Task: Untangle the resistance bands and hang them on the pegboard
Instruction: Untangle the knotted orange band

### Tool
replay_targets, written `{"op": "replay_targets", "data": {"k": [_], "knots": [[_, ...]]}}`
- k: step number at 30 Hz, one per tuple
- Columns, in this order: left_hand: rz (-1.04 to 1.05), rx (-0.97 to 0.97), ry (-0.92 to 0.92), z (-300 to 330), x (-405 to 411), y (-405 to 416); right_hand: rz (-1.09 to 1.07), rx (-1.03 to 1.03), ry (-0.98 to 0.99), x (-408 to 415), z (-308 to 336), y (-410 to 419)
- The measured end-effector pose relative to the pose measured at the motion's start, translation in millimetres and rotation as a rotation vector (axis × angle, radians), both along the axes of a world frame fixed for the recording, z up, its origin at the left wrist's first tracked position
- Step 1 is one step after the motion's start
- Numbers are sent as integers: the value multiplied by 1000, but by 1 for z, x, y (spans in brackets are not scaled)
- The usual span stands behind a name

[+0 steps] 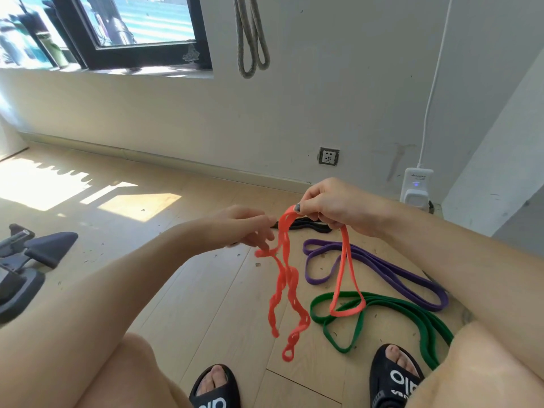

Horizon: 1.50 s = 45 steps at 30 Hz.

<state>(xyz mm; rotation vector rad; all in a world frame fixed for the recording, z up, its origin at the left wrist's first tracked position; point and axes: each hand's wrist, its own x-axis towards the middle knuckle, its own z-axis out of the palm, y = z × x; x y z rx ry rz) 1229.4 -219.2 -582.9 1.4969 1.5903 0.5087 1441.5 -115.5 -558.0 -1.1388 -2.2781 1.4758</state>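
Note:
An orange resistance band (pixel 287 285) hangs twisted between my hands above the wooden floor. My right hand (pixel 329 206) grips its upper part, with one loop dangling down over the green band (pixel 379 316). My left hand (pixel 245 228) pinches a twisted strand of the orange band lower and to the left. A purple band (pixel 379 267) lies on the floor right of centre, and a black band (pixel 309 225) lies behind my hands, partly hidden. A grey band (pixel 251 39) hangs on the wall above. No pegboard is in view.
My feet in black sandals (pixel 215 390) stand at the bottom edge. Dark exercise equipment (pixel 26 260) sits at the left. A wall socket (pixel 328 156) and a white plugged device (pixel 416 187) with a cable are on the far wall. A window is top left.

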Motion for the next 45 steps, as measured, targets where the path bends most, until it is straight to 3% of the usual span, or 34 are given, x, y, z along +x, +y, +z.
{"op": "replay_targets", "data": {"k": [11, 22, 30, 45], "knots": [[20, 316, 85, 7, 13, 5, 43, -42, 31, -2, 3, -4], [-10, 294, 125, 10, 12, 6, 19, -41, 36, -4, 2, -3], [51, 250, -13, 19, 16, 1, 16, -121, 103, 1, 4, -1], [9, 382, 239, 29, 25, 0, 32, -102, 102, 6, 10, -1]]}}
